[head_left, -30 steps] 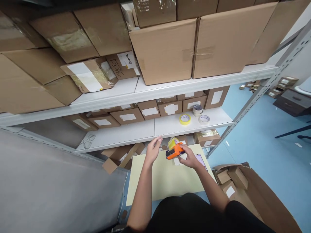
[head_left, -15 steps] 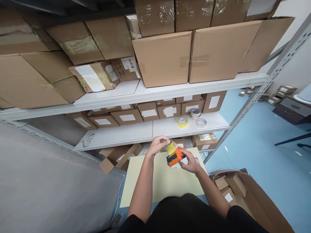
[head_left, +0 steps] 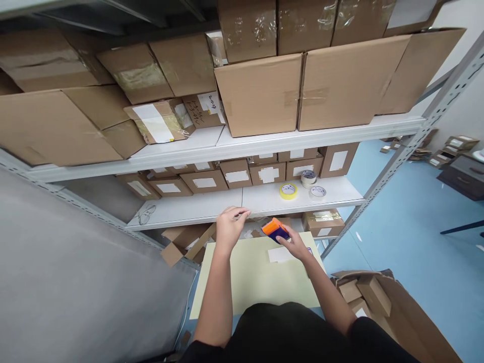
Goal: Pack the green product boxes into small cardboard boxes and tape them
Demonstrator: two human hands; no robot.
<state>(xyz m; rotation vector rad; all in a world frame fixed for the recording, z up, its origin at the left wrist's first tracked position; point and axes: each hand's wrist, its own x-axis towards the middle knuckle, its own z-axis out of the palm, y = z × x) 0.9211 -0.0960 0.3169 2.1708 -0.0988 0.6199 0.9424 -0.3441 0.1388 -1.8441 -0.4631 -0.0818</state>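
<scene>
My right hand (head_left: pixel 295 243) grips an orange and dark purple tape dispenser (head_left: pixel 275 230) above the pale yellow tabletop (head_left: pixel 249 282). To its left, my left hand (head_left: pixel 231 226) is raised, thumb and fingertips pinched on the end of a strip of clear tape (head_left: pixel 257 218). The strip stretches toward the dispenser and is hard to make out against the shelf. Below the dispenser, a white paper (head_left: pixel 280 254) lies on the tabletop, and the edge of a phone-like object (head_left: pixel 310 250) shows beside my right wrist.
On the middle shelf sit a yellow tape roll (head_left: pixel 288 190) and whitish tape rolls (head_left: pixel 317 192), with labelled cartons (head_left: pixel 204 181) behind. Glasses (head_left: pixel 146 214) lie at its left end. An open carton (head_left: pixel 181 242) stands left of the tabletop, a large carton (head_left: pixel 408 297) at right.
My left hand has moved left, away from the dispenser, drawing out the clear tape. My right hand has turned the dispenser, so its purple side now shows and the yellow roll is hidden.
</scene>
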